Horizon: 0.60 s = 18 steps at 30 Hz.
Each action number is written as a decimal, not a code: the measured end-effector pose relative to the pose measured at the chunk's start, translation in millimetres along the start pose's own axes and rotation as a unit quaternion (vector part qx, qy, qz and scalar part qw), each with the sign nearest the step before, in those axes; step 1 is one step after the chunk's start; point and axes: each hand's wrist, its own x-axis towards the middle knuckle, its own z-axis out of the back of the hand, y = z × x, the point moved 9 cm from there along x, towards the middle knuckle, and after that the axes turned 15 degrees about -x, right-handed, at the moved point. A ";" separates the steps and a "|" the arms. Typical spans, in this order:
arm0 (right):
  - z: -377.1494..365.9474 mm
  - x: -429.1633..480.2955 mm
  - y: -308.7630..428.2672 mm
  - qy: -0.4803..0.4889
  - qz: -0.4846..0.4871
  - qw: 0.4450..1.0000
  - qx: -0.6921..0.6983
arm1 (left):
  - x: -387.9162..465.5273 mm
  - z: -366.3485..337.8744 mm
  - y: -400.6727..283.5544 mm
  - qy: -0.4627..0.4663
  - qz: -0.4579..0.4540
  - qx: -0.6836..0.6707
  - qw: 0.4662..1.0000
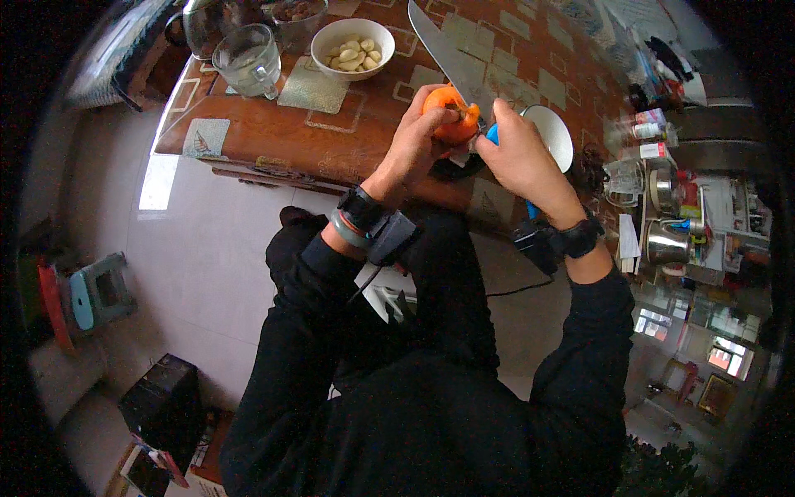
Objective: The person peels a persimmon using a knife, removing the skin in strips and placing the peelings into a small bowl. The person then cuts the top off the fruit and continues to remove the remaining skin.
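Observation:
My left hand (413, 140) holds a round orange fruit or vegetable (452, 129) whose peel is partly cut at the top; its exact kind is unclear. In my right hand (518, 149) is a kitchen knife (440, 53) with a blue handle, its broad blade pointing up and away to the left. The base of the blade meets the orange piece, and my right thumb is close to it. A white bowl (554, 133) is partly hidden behind my right hand. Under my hands lies a dark round object, mostly covered.
On the patterned wooden table (279, 136) stand a white bowl with peeled garlic cloves (351, 54), a glass mug (248, 65) and another glass vessel (214, 28). Metal pots (667, 242) and a glass pitcher (623, 182) are at the right. A cable hangs near my wrists.

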 end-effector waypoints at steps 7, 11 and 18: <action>-8.9 -4.8 -2.5 0.027 -0.041 0.998 -0.033 | 3.2 8.0 -0.1 -0.020 -0.061 -0.039 0.997; -8.6 -4.4 0.6 0.021 -0.035 0.999 -0.016 | 4.5 13.8 -2.1 -0.055 -0.113 0.007 0.992; -11.5 -3.3 3.5 -0.006 -0.014 1.000 0.005 | -1.0 16.1 -0.3 -0.089 -0.127 0.065 0.986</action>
